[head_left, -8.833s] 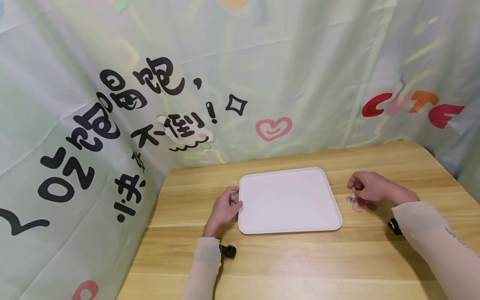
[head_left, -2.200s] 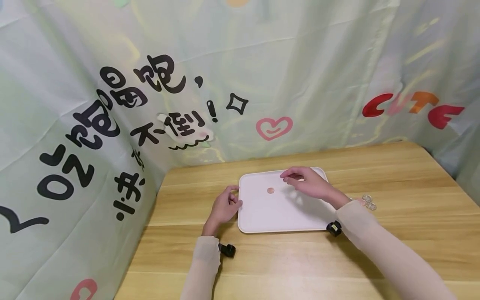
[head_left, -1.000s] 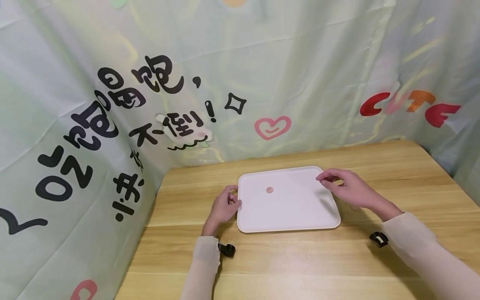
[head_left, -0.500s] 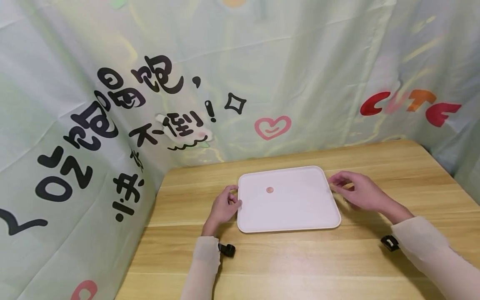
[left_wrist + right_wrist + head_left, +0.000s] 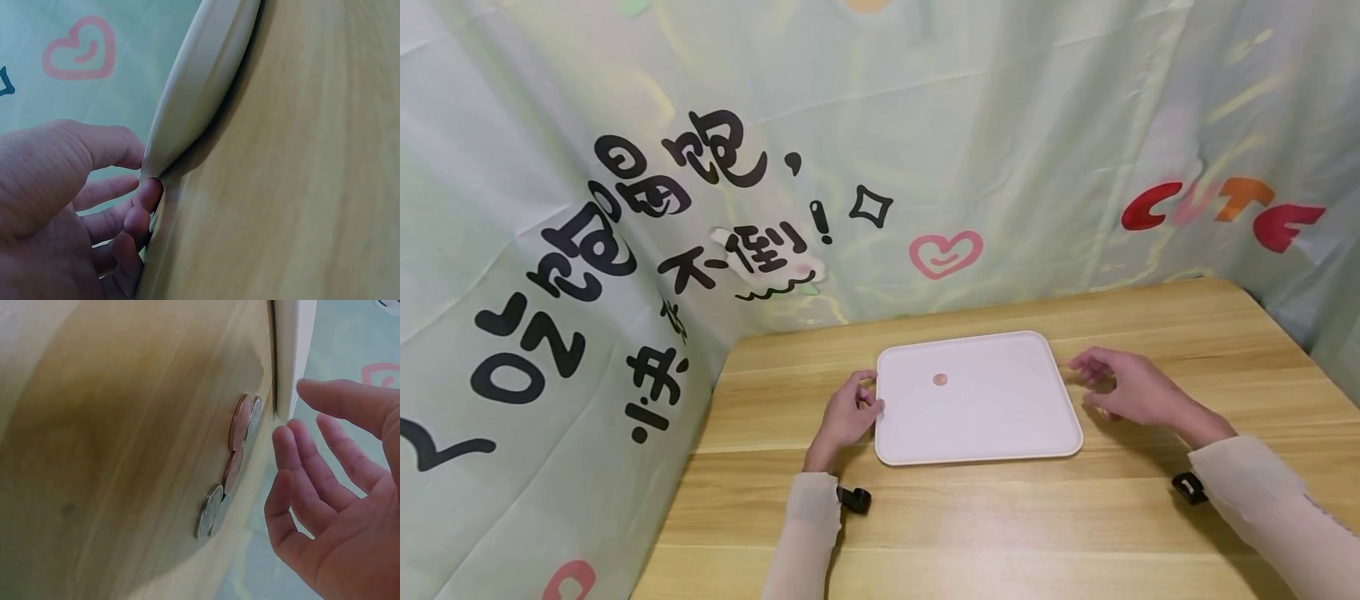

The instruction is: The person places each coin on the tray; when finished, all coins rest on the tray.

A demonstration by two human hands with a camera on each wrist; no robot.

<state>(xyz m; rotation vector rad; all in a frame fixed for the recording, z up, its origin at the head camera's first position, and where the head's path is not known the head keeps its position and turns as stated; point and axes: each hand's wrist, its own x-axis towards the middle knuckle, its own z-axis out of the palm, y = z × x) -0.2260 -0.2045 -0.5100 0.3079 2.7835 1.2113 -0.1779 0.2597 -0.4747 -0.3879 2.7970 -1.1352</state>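
Note:
A pale pink tray [image 5: 985, 417] lies on the wooden table, with one small copper-coloured coin [image 5: 940, 379] on its left half. At the tray's left edge my left hand [image 5: 847, 410] pinches the rim between thumb and fingers; the left wrist view shows the thumb on the tray rim [image 5: 194, 81]. My right hand [image 5: 1127, 387] hovers just right of the tray, fingers loosely bent and apart, holding nothing. Below it, the right wrist view shows copper coins [image 5: 239, 422] and silver coins [image 5: 208, 511] in a loose cluster on the table. In the head view the hand mostly hides them.
The wooden table [image 5: 970, 533] meets a printed curtain [image 5: 1045, 167] behind and on the left. Black wrist cameras [image 5: 855, 500] sit on both wrists.
Since the oldest frame a copper coin has come onto the tray. My right hand has moved from above the tray rightward to over the coins, its fingers spreading. The left hand stays put.

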